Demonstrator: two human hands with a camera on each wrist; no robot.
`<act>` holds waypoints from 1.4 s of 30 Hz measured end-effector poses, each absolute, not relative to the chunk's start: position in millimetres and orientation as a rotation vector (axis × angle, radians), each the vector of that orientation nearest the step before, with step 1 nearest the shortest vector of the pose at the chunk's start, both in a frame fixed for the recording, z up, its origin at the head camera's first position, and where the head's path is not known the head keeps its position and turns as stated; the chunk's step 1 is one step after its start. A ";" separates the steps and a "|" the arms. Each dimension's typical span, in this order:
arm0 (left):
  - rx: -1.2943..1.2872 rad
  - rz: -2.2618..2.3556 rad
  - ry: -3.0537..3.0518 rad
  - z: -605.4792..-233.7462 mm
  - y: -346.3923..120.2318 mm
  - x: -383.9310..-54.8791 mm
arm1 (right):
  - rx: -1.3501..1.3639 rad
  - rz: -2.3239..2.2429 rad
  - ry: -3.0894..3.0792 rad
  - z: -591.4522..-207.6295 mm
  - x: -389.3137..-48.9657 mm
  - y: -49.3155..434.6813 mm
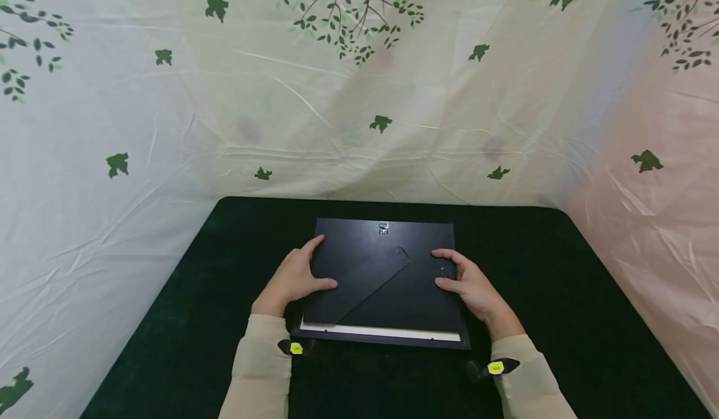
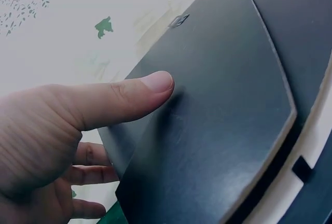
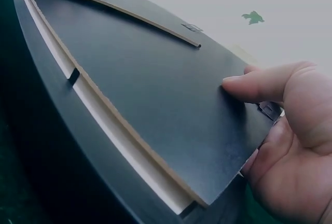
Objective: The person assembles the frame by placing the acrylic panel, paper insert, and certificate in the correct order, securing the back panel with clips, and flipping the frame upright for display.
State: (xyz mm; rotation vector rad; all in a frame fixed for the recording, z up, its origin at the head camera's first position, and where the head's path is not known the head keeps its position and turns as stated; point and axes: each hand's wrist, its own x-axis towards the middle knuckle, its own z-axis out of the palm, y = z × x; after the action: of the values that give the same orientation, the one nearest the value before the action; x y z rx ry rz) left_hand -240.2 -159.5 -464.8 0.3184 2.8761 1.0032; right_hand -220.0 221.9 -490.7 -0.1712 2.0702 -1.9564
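Observation:
A black picture frame [image 1: 387,342] lies back side up before me. Its black backing board [image 1: 424,303] sits shifted away from the frame's near rim, and a white strip [image 1: 393,332] shows in the gap. A flat easel leg [image 1: 348,285] slants across the board. My left hand [image 1: 293,280] grips the board's left edge, thumb on top and other fingers beyond the edge. At the right edge, my right hand [image 1: 476,289] holds the board with its thumb on the surface. Part of those fingers is hidden behind the board in the right wrist view.
A metal hanger [image 1: 384,228] sits at the board's far edge, another [image 3: 268,110] by my right hand. A small black tab [image 3: 73,76] crosses the white strip. The frame rests on a dark green tabletop [image 1: 185,344]; behind hangs a pale cloth [image 1: 314,132] with leaf prints.

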 end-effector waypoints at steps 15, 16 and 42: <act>0.340 1.032 2.826 -463.7 -162.1 -241.5 | -0.124 -1.874 2.108 -490.8 -222.1 223.1; 0.339 1.030 2.826 -464.4 -162.1 -241.9 | -0.123 -1.870 2.111 -491.3 -222.2 223.3; 0.340 0.986 2.845 -470.5 -164.5 -244.9 | -0.203 -1.585 2.365 -490.2 -222.6 225.5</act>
State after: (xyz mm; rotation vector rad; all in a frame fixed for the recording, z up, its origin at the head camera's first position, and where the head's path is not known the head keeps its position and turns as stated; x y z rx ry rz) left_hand -244.9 -164.5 -470.5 0.3400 2.8447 0.9861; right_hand -222.6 225.5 -490.2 -0.2027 2.3651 -1.5846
